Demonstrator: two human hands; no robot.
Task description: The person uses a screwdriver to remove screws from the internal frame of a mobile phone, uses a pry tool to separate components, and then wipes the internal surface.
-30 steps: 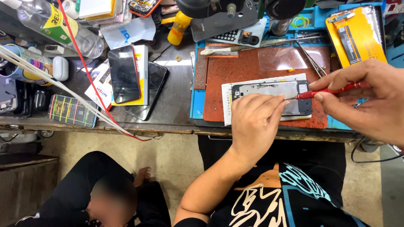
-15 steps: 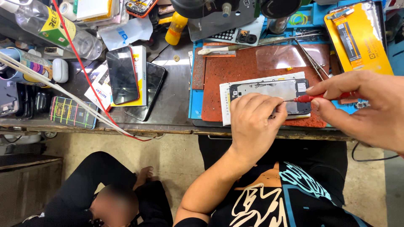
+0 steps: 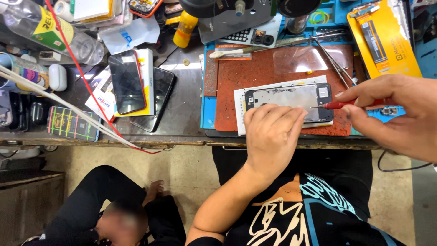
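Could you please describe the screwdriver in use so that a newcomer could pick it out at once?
Start at the reddish-brown work mat on the bench, where an opened phone lies on white paper. The right hand pinches a thin red-handled screwdriver whose tip points at the phone's right part. Unlike the bare metal tweezers above, it has a red grip.

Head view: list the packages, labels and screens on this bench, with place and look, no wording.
Yellow flat package, far right corner, black strip inside.
Clear bottle's green-and-yellow label, far left.
White box, left of the red mat, under a dark-screened phone with red edge.
Second dark phone, beside it, screen off.
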